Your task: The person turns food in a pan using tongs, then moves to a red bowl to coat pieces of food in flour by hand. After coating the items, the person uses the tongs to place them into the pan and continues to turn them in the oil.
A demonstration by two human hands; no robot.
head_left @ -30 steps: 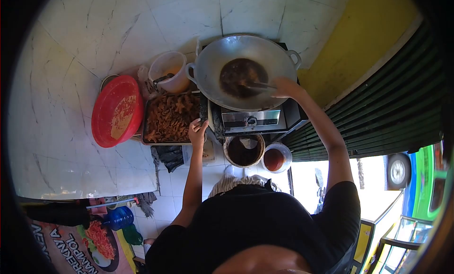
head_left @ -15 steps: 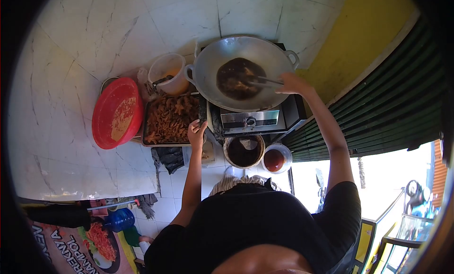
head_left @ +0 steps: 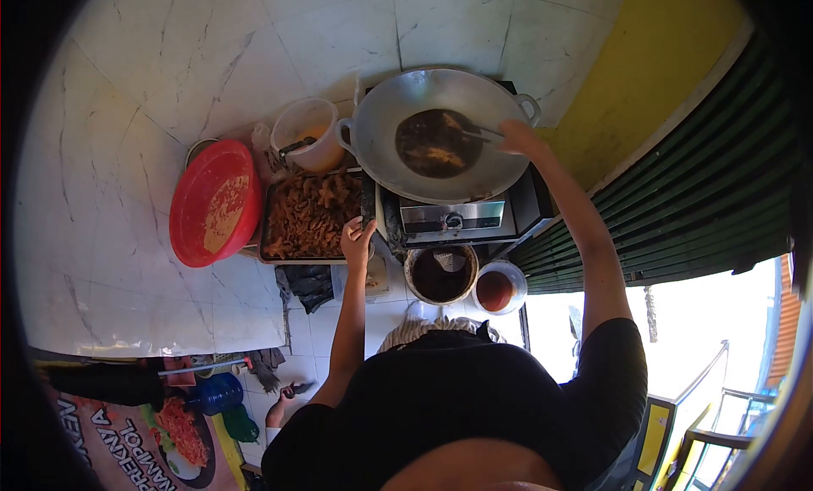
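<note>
My right hand grips metal tongs over the large wok, their tips reaching into the dark oil. A lighter brown piece of food shows in the foaming oil. My left hand is at the near right corner of a tray heaped with brown fried pieces. Its fingers are loosely curled, with the thumb apart from the index finger, and nothing shows between them.
The wok sits on a stove. Left of it are a white bucket and a tilted red basin with pale residue. Below stand a pot of dark liquid and a smaller bucket. Another person's limb shows lower left.
My right hand has drawn the tongs slightly up and right, and the piece in the oil shows more clearly. The left hand keeps its place. Another person's limb has come further into view.
</note>
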